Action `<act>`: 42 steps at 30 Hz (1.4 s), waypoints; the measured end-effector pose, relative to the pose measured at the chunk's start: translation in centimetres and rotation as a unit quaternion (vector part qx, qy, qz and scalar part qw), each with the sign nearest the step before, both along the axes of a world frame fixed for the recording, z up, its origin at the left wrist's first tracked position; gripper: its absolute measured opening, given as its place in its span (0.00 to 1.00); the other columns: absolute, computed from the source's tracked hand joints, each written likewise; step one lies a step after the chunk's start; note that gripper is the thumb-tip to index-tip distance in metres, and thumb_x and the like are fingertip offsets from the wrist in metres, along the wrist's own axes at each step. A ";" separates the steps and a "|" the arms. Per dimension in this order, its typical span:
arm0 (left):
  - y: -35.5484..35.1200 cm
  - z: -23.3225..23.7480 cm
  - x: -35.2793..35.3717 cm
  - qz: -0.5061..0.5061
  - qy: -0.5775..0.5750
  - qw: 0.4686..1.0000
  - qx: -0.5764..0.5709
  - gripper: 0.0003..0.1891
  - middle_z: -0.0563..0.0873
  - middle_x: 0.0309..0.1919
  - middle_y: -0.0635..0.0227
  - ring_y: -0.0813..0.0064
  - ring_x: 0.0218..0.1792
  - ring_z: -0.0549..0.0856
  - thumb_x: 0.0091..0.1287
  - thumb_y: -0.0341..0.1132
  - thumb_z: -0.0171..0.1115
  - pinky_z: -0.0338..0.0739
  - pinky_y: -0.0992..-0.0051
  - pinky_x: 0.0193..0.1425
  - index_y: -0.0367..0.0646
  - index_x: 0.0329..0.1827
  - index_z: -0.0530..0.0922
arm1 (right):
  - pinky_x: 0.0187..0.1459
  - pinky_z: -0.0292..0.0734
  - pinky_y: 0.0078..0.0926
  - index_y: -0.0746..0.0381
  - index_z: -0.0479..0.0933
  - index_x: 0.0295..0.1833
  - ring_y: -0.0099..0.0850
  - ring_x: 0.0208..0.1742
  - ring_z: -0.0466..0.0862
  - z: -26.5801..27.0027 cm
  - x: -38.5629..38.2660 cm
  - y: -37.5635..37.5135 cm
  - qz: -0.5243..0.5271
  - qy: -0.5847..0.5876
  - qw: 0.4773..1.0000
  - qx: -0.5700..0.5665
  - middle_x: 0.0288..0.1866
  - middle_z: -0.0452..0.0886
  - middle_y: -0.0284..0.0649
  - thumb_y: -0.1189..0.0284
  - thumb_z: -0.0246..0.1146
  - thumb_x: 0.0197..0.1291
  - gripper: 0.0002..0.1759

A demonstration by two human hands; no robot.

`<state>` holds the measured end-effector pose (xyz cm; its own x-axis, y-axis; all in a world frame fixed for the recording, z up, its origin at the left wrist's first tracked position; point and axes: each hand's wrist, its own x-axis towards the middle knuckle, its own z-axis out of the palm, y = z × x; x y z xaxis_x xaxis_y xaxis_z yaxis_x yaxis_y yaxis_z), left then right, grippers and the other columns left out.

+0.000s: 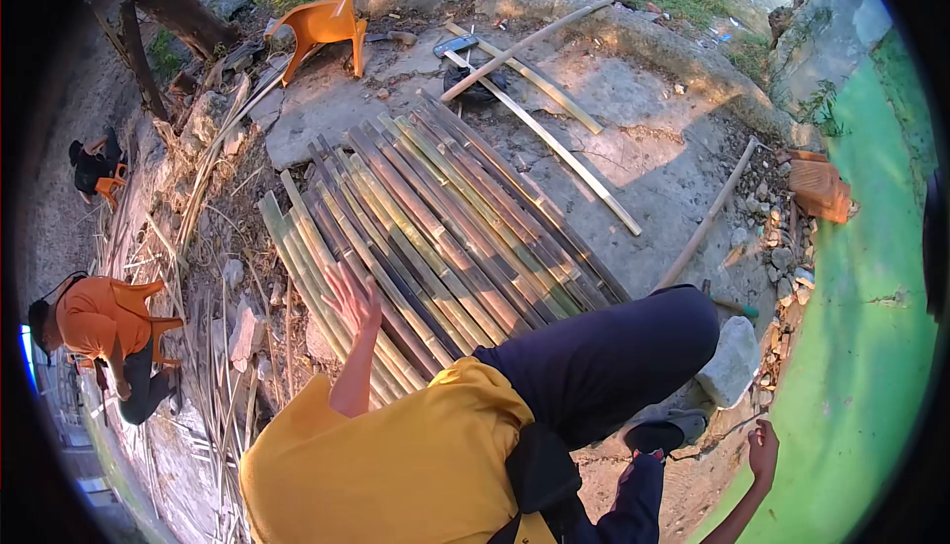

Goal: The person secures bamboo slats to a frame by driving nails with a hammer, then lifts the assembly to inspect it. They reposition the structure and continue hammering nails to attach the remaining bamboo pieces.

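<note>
My left hand [353, 298] is spread over the left side of a row of split bamboo poles [435, 232], with nothing in its fingers. The poles lie side by side on the ground, some green-yellow, others brown and dark. My right hand [763, 453] hangs low at the right, beside the green wall; its fingers are loosely bent and hold nothing visible. Between the hands my dark-trousered knee [623, 346] covers the near right end of the row. A pale grey stone block [730, 361] lies above my right hand, near my sandal [668, 432].
An orange plastic chair [322, 34] stands beyond the bamboo. Wooden poles [529, 49] and a pale T-shaped tool [554, 138] lie at the back. Another pole [708, 212] lies at right. A seated person in orange [104, 321] is at left, near scattered strips [213, 376]. The green wall [861, 376] bounds the right.
</note>
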<state>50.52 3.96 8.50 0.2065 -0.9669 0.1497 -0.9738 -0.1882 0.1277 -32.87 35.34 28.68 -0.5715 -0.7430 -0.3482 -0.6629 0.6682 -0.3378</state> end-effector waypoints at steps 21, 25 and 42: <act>6.2 -6.8 3.6 0.192 0.014 0.981 -0.037 0.36 0.44 0.89 0.55 0.55 0.85 0.55 0.77 0.55 0.58 0.33 0.39 0.88 0.54 0.84 0.61 | 0.51 0.83 0.37 0.66 0.78 0.65 0.38 0.49 0.85 -3.2 -0.4 0.4 -0.009 -0.048 0.999 0.010 0.48 0.85 0.48 0.73 0.69 0.65 0.23; 9.4 -3.8 0.0 0.186 0.015 0.980 -0.065 0.32 0.42 0.89 0.54 0.57 0.83 0.59 0.76 0.53 0.59 0.32 0.38 0.87 0.54 0.80 0.66 | 0.52 0.84 0.40 0.66 0.78 0.65 0.42 0.49 0.87 -1.9 1.8 0.6 0.007 -0.017 1.000 0.010 0.50 0.87 0.52 0.73 0.70 0.65 0.24; 3.3 -6.2 0.1 0.048 0.085 0.985 0.139 0.18 0.31 0.89 0.50 0.65 0.75 0.77 0.72 0.43 0.67 0.26 0.34 0.86 0.55 0.64 0.86 | 0.39 0.81 0.29 0.66 0.77 0.65 0.29 0.39 0.85 -2.6 -0.6 -1.6 0.033 -0.041 0.999 -0.013 0.39 0.83 0.41 0.79 0.65 0.65 0.22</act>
<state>50.64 7.24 2.31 0.2990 -0.9403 -0.1625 -0.9185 -0.3298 0.2184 -33.44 33.77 26.05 -0.4917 -0.7874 -0.3718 -0.6747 0.6144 -0.4090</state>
